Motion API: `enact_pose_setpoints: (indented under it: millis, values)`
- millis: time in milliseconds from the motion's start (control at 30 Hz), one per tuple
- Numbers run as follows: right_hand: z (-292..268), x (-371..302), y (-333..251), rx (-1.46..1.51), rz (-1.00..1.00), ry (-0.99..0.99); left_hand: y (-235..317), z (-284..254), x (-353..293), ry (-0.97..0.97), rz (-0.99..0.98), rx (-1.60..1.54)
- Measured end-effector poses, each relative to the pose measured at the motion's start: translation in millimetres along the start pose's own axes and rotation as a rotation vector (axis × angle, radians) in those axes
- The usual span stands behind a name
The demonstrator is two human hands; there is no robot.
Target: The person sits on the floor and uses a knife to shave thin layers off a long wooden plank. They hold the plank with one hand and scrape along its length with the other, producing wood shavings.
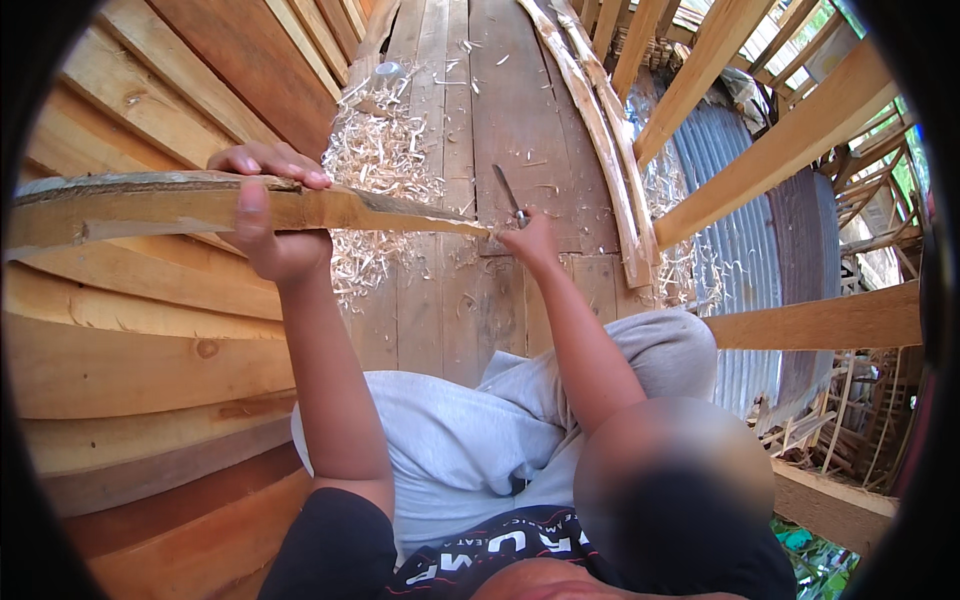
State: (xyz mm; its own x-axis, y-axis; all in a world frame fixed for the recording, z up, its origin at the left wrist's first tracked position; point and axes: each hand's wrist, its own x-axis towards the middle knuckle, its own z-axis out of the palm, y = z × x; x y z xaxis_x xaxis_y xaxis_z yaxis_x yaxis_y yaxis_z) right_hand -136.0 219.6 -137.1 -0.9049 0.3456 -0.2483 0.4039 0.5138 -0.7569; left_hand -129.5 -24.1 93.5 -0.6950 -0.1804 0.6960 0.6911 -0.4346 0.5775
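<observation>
A long piece of wood (390, 212) reaches in from the left edge, with rough bark along its upper side and a pale tapered end near the middle. Around its thicker part my left hand (268, 218) is closed, thumb on the near face and fingers over the top. My right hand (533, 240) grips a knife (504, 189) by its handle, just right of the tapered tip. The narrow blade points up and away, apart from the wood. Part of the handle is hidden in my fingers.
Curled wood shavings (378, 150) cover the plank floor (500, 90) on the left, near a small round grey object (388, 72). Two long peeled poles (600, 130) lie along the right side. Beyond them are wooden slats (780, 130) and corrugated metal sheeting (730, 220). A plank wall (150, 370) stands at left.
</observation>
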Motion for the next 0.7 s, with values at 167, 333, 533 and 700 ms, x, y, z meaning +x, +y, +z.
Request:
enact_pose_setpoints:
  millis: [167,333,533,700]
  values:
    - [14,-2,9,-0.23,-0.143,-0.029,-6,8,4,-0.008,0.074,-0.05]
    - [19,-9,4,-0.166,-0.156,0.03,-3,0,3,0.014,0.094,-0.063]
    - [8,-9,27,0.016,-0.07,0.147,-2,9,1,0.103,0.057,0.004]
    - [12,-28,22,-0.044,-0.133,0.021,-2,0,0,0.112,0.069,0.027]
